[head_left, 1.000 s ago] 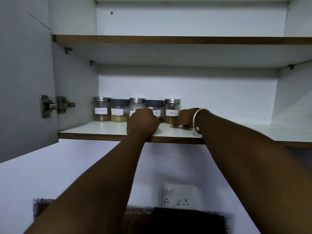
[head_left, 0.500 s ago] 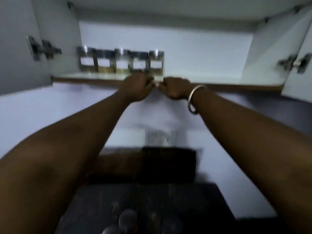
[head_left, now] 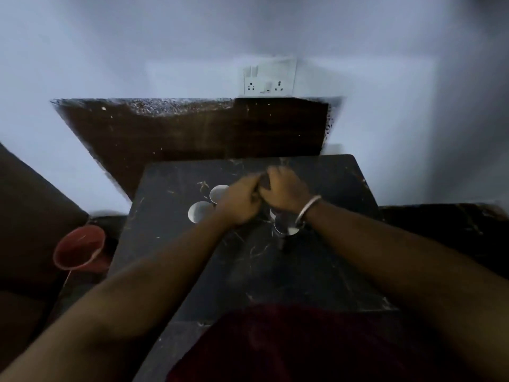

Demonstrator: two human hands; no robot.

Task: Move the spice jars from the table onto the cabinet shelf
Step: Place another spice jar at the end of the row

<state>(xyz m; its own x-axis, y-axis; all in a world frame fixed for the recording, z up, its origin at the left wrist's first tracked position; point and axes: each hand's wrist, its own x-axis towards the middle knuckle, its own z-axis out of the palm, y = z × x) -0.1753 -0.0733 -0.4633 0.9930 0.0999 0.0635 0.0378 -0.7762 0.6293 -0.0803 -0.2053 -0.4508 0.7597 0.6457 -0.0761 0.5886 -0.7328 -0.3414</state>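
hovering together above the spice jars, left hand and right hand curl, grip unclear.

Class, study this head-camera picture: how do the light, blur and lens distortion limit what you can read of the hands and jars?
Head view: dim, bluish light, the dark table swallowing detail; motion blur smears both the left hand and right hand, so their grip is unreadable; two pale jar lids read fairly crisp; the wide-angle lens swells the near forearms.
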